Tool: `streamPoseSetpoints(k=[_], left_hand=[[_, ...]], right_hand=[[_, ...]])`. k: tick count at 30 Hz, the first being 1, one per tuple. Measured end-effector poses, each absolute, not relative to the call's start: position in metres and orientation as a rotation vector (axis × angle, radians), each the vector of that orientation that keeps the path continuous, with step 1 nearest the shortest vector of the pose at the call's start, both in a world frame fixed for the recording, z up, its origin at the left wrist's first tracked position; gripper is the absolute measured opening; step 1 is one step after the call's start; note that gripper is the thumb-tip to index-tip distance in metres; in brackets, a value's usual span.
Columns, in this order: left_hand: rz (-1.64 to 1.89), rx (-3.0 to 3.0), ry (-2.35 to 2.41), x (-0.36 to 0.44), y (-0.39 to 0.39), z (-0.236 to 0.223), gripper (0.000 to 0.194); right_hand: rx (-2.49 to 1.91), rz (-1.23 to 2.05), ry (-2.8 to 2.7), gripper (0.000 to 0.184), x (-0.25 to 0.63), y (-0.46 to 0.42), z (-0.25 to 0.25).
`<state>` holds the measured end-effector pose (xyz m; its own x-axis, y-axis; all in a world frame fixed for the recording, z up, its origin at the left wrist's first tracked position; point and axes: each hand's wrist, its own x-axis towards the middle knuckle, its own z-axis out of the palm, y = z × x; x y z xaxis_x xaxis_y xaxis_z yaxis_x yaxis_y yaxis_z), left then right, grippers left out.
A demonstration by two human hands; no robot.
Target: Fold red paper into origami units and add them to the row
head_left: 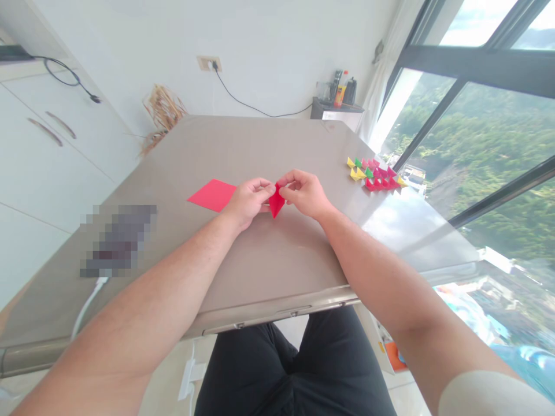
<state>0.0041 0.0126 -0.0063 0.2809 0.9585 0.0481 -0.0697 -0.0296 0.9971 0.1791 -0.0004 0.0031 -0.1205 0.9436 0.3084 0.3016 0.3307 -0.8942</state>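
Observation:
Between my two hands is a small folded piece of red paper (276, 203), held just above the table with one point facing down. My left hand (250, 199) pinches its left side between thumb and fingers. On the right side, my right hand (304, 193) grips the upper edge in the same way. A flat stack or sheet of red paper (212, 195) lies on the table to the left, partly behind my left hand. Several small folded paper boats (377, 173) in yellow, green, pink and red stand in rows at the table's right side.
The grey-brown table (277, 260) reaches to the white wall. A blurred-out device (119, 240) with a white cable (89, 303) lies at the left. Bottles (341, 89) stand on a small cabinet behind. A large window (485, 115) borders the right side.

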Motion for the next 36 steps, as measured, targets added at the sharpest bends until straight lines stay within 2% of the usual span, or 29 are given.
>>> streamPoseSetpoints(k=[10,16,27,36], left_hand=[[1.138,1.257,0.982,0.008,0.013,-0.002,0.014],[1.123,1.233,0.953,0.011,0.009,0.001,0.016],[1.112,1.275,0.900,0.013,0.007,0.002,0.009],[1.101,1.340,0.905,0.012,0.007,0.001,0.011]], right_hand=[[-1.105,0.919,-1.789,0.013,0.180,0.020,0.021],[-1.089,0.990,-1.791,0.016,0.186,0.013,0.024],[-1.083,1.107,-1.804,0.017,0.193,0.013,0.029],[-1.292,1.120,-1.750,0.032,0.189,0.006,0.041]])
